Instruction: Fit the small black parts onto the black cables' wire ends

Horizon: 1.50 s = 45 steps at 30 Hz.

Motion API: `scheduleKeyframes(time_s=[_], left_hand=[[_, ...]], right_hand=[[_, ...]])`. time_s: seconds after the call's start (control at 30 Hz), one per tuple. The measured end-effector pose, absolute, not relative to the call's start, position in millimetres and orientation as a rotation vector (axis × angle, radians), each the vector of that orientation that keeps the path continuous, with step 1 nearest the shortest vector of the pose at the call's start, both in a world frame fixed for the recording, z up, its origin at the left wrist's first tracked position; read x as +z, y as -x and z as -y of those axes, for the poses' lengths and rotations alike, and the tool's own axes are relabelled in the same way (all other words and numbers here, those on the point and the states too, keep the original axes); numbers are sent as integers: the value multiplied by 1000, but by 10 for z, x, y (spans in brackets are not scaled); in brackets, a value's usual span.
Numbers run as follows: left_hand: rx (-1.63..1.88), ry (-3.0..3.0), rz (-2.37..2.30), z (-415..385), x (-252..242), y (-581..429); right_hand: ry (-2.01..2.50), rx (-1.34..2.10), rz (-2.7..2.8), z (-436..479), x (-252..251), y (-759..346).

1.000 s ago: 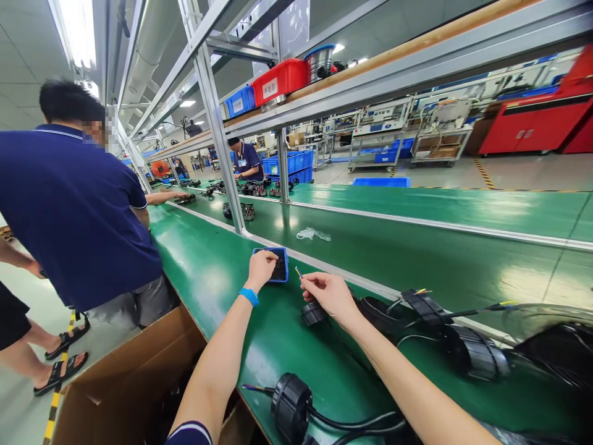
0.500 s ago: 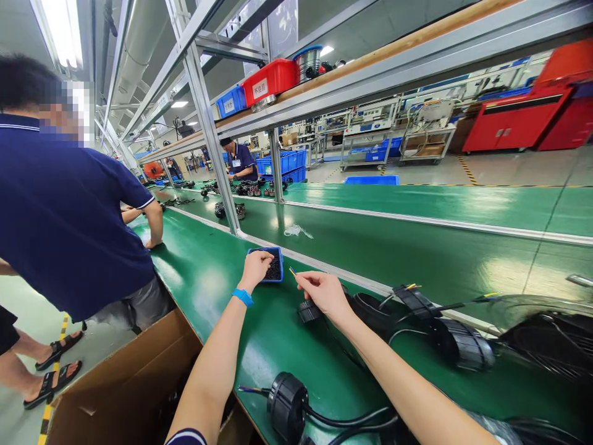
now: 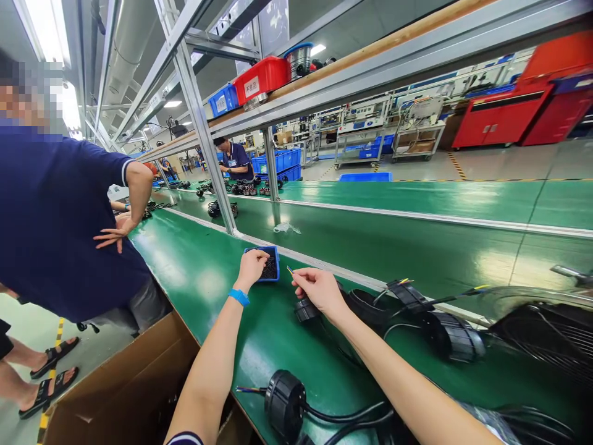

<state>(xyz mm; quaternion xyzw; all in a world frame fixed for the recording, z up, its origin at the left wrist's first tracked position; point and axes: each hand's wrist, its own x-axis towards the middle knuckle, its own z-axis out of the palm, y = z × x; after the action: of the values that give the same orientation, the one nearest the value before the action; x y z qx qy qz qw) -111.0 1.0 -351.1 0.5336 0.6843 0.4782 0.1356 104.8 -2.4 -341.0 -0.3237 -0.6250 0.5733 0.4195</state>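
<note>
My left hand (image 3: 253, 267), with a blue band on the wrist, is over a small blue bin (image 3: 277, 264) of small black parts (image 3: 269, 269). Its fingers are pinched together at the parts; whatever is between them is too small to make out. To the right, my right hand (image 3: 319, 289) pinches a cable's thin coloured wires (image 3: 290, 271), their tips pointing left toward the bin. Just below this hand lies a round black housing (image 3: 306, 310). Nearer to me on the green bench rests another black housing (image 3: 285, 405) with coloured wires and a black cable.
More black housings (image 3: 456, 337) and cables lie along the bench's right side. A metal post (image 3: 204, 130) rises behind the bin, supporting a shelf with a red bin (image 3: 262, 79). An open cardboard box (image 3: 125, 377) stands below the bench's left edge. A co-worker (image 3: 65, 216) stands at left.
The co-worker at left has lifted a hand off the bench and put it at the hip. My hands keep nearly the same pose; the whole view has shifted slightly.
</note>
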Motion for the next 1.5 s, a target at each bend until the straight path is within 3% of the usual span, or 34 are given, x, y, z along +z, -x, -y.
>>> scheduleKeyframes(time_s=[0.5,0.97,1.5], left_hand=[[1433,-1426,-1842,48,-3397,1053],[1345,-1368,-1178,248,-3138,770],[1330,-1362,-1094,259,-3138,780]], right_hand=[[885,1374,1605,16,-3422,-1043],[860,1396,1605,1,-3417,-1053],[847,1384,1624,2,-3427,-1070]])
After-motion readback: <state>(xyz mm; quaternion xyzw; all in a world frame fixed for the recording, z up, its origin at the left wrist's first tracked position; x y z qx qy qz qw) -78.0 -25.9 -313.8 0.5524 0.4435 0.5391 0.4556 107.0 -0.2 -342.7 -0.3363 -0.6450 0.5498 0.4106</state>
